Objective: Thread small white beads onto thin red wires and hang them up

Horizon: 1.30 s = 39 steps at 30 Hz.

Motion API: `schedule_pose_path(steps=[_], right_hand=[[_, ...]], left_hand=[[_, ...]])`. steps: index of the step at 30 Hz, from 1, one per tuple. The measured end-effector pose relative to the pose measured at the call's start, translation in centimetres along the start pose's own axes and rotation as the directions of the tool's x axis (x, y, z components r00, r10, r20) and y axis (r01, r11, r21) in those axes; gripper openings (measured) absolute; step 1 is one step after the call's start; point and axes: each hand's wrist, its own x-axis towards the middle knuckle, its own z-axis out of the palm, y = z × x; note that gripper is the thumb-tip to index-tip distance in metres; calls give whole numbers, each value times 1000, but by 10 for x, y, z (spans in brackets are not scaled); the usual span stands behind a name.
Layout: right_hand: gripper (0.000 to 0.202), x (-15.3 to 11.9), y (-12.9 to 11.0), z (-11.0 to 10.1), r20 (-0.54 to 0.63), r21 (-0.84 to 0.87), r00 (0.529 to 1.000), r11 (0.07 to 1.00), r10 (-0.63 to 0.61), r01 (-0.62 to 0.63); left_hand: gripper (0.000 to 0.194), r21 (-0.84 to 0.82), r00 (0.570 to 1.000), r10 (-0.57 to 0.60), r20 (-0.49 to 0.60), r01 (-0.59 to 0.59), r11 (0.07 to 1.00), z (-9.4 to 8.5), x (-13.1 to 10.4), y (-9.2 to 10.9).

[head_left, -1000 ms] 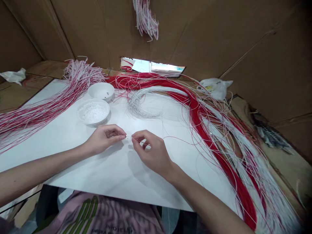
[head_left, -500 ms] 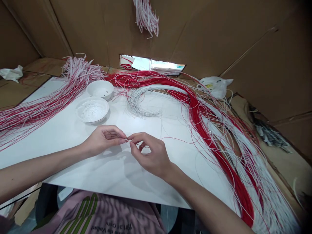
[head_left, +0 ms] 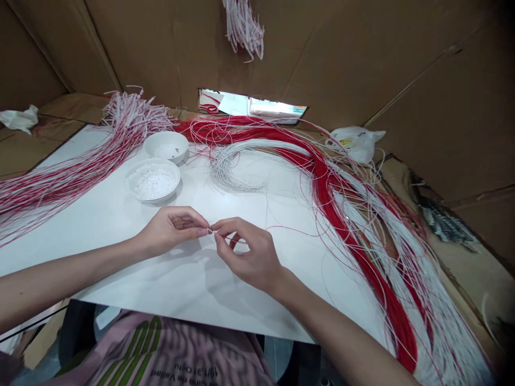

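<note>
Above the white table my left hand (head_left: 177, 229) pinches the end of a thin white cord (head_left: 211, 231) between thumb and forefinger. My right hand (head_left: 249, 252) grips the same cord a finger's width away, fingertips almost touching those of the left. A dark reddish strand passes back under the right palm. What exactly sits at the pinch is too small to make out. Beyond my left hand stand a white bowl of small white pieces (head_left: 153, 182) and a second white bowl (head_left: 166, 146) with a few dark specks in it.
A bundle of red and white cords (head_left: 96, 155) with white-wrapped ends lies at the left. Long red cords (head_left: 333, 209) and white cords (head_left: 241, 171) curve over the back and right. A plastic bag (head_left: 358, 142) sits at the back right; cardboard walls (head_left: 341, 53) surround the white table (head_left: 169, 289).
Both hands keep the same pinch on the cord, almost unmoved. The whole view has shifted very slightly.
</note>
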Motion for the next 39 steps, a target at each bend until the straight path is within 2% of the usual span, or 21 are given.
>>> schedule_pose_path(steps=[13,19,28,32,35,39], right_hand=[[13,0,1,0,18,-51,998,997,-65,66],[10,0,2,0,47,-46,995,995,-88,90],[11,0,3,0,71,-53,994,995,-82,85],[11,0,8,-1,44,-130,994,986,-101,106],[11,0,11,-1,26,-192,997,978,-75,78],[8,-1,13,0,58,-193,998,980,-40,51]], left_hand=[[5,125,986,164,38,-167,978,2,-2,3],[6,205,983,177,49,-183,962,2,-3,5],[10,227,976,207,73,-218,949,1,-4,1],[13,232,980,189,56,-197,952,0,-1,-1],[15,285,985,165,48,-171,943,-2,0,-2],[13,393,973,207,107,-232,890,-1,-3,-2]])
